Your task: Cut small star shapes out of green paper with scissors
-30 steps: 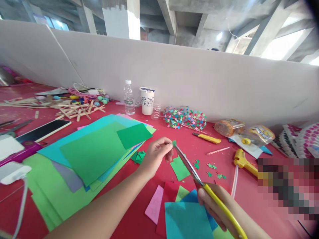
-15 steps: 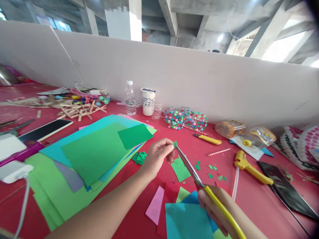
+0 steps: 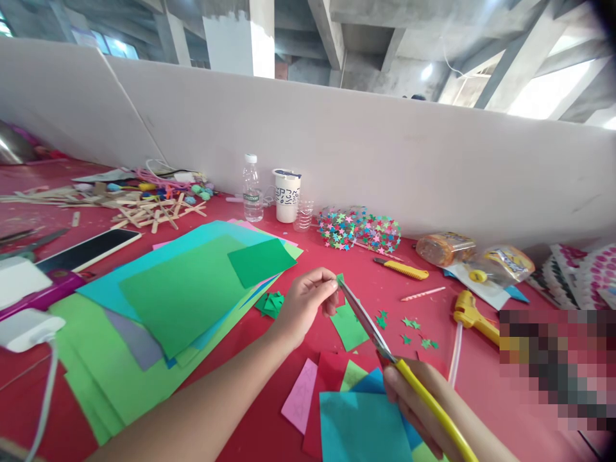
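Note:
My left hand (image 3: 312,295) pinches a tiny piece of green paper (image 3: 340,279) between thumb and fingertips. My right hand (image 3: 418,391) is wrapped round the yellow handles of a pair of scissors (image 3: 370,328), whose blade tips meet the green piece. Below the blades lies a light green paper square (image 3: 349,326). Small green stars (image 3: 411,324) are scattered to the right of the scissors. Left of my left wrist is a little pile of dark green cut pieces (image 3: 270,305). Coloured paper squares (image 3: 360,423) lie nearest me, partly under my right hand.
Large coloured sheets (image 3: 183,289) spread across the left. At the back stand a water bottle (image 3: 251,192), a white cup (image 3: 287,197) and star-filled clear containers (image 3: 359,230). A yellow utility knife (image 3: 404,268) and a glue gun (image 3: 474,317) lie right. The lower right is pixelated.
Both hands, the scissors and the green piece hold almost the same position. A pixelated patch now covers the dark device and part of the glue gun at the right.

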A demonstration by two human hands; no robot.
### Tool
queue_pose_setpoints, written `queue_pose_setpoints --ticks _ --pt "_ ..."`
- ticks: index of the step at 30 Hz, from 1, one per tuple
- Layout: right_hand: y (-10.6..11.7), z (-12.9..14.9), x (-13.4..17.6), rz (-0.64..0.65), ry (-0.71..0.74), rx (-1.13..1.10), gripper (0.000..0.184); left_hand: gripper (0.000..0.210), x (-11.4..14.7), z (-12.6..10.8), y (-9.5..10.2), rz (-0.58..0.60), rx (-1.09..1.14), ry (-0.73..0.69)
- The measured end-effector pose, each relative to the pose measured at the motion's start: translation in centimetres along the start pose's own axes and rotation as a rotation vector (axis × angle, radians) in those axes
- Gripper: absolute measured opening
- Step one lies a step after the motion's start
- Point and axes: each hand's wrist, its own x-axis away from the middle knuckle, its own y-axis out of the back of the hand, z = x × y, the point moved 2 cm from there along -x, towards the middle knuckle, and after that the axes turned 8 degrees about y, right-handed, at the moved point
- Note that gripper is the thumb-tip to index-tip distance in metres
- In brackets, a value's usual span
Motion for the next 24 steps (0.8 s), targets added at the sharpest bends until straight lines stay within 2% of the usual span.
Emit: queue_pose_setpoints --ticks 6,13,18,24 --pt "0.16 0.36 0.00 0.013 0.028 0.051 0.049 0.015 0.12 -0.12 -0.20 -0.013 -0.001 0.007" --pt "0.23 0.34 0.11 0.001 -0.013 0.023 0.044 0.015 -0.10 -0.14 0.42 0.017 -0.053 -0.021" --pt "0.29 0.33 0.23 0.002 -0.021 -0.005 0.047 0.015 -0.32 -0.16 0.79 0.004 -0.094 -0.047" --pt "0.49 0.35 0.25 0.015 -0.018 -0.051 0.055 0.015 -0.04 0.05 0.30 -0.012 -0.050 -0.020"
